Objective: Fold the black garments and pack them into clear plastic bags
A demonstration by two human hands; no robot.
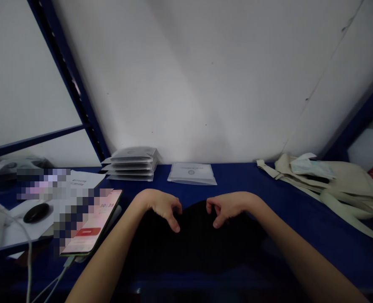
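Observation:
My left hand (166, 208) hangs bent at the wrist near the middle of the blue table. Its thumb points down and stands apart from the loosely curled fingers, with nothing seen between them. Facing it across a gap, my right hand (226, 208) has the same shape: thumb apart, fingers curled, nothing visible in the grasp. Under and between both hands lies a rounded black area (199, 244); I cannot tell whether it is cloth or shadow. Beyond the hands, a flat frosted zip pouch (192, 173) with a printed round mark lies near the wall.
Several similar pouches form a stack (131, 164) at back left. A charging phone (93, 221), papers (82, 181), a black oval object (36, 213) and white cables (30, 261) lie left. Cream fabric (341, 185) is heaped right. A white wall (199, 84) closes off the back.

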